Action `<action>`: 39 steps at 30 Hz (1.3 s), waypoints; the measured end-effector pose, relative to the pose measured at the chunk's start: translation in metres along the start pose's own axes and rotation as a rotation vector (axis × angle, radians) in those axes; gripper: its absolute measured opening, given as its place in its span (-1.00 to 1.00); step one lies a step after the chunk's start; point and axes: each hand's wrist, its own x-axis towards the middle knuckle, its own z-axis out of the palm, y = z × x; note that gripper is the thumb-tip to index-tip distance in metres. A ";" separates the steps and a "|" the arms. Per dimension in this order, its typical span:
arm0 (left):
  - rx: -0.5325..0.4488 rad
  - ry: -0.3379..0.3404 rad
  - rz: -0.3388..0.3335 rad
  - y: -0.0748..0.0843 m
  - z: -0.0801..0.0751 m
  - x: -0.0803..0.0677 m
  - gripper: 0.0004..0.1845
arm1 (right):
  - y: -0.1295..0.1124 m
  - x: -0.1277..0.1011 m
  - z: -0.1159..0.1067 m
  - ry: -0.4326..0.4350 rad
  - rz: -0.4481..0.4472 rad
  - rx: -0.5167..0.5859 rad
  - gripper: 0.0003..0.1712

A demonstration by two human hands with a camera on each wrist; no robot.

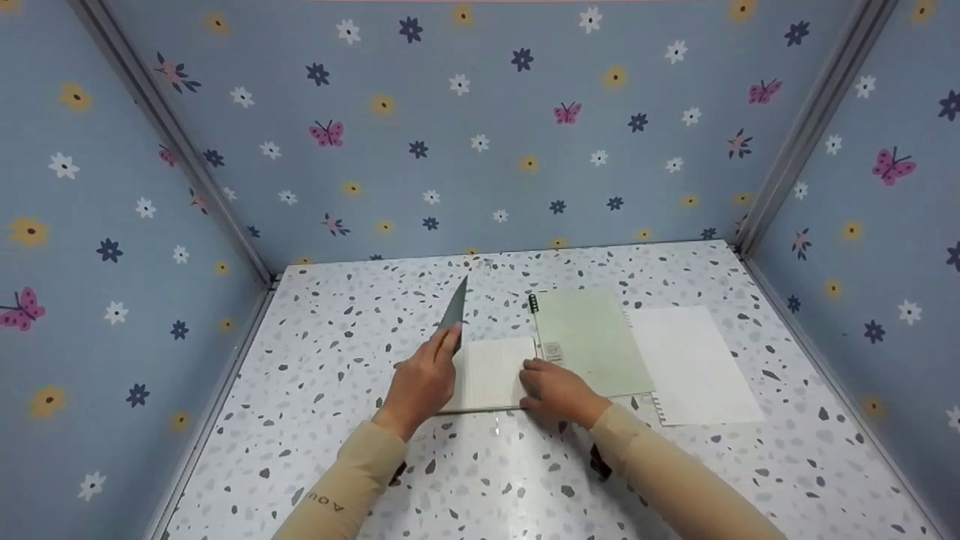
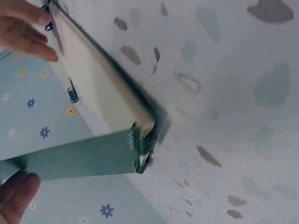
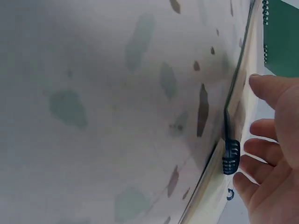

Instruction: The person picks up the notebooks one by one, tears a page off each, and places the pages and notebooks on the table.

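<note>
One spiral notebook lies on the bench; the left hand pinches its green cover upright, the right hand presses flat on the page. Beside it: one green sheet, one white sheet

The head view looks forward and down from above onto both hands, taking in the whole speckled white tabletop and flowered blue walls. Each wrist view sits very close, tilted along the tabletop beside its hand; all share the small spiral-bound white notepad.
</note>
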 end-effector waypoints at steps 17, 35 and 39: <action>0.066 -0.272 -0.622 -0.060 -0.078 0.027 -0.74 | -0.002 0.002 0.002 -0.022 0.005 -0.017 -0.73; 0.030 -0.858 -0.876 -0.113 -0.032 -0.074 -0.42 | -0.003 0.003 0.002 -0.028 0.009 -0.060 -0.72; -0.010 -0.906 -0.911 -0.114 -0.028 -0.078 -0.44 | -0.005 0.005 0.000 -0.045 0.025 -0.065 -0.71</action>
